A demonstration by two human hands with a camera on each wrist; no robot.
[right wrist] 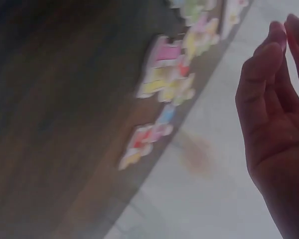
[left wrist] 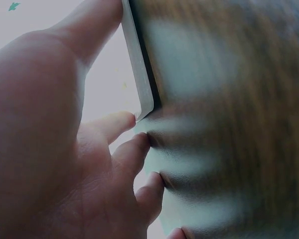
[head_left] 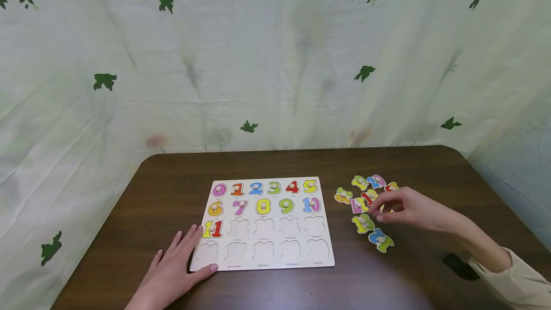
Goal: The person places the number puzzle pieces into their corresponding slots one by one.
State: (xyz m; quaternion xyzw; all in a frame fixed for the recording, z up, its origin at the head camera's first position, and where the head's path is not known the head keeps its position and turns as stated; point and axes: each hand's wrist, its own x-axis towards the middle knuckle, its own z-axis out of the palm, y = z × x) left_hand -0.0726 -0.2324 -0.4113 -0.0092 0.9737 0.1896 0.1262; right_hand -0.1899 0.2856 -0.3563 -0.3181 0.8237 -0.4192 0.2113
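Note:
A white number puzzle board [head_left: 275, 223] lies on the table, with knobbed number pieces in its upper rows and a yellow-red 11 [head_left: 212, 229] in the third. The other recesses in the lower two rows are bare. My left hand [head_left: 174, 264] rests at the board's left edge, thumb on its near corner, fingers spread; the left wrist view shows the fingertips by the edge. To the right, my right hand [head_left: 409, 209] hovers over a cluster of loose number pieces [head_left: 363, 224], fingers bent, thumb near the fingertips. Nothing shows between them in the right wrist view.
A blue-green number piece [head_left: 381, 240] lies nearest me in the loose group. Behind the brown table [head_left: 181, 171] hangs a pale curtain [head_left: 275, 61] with leaf prints. A dark object [head_left: 460, 267] is by the right sleeve.

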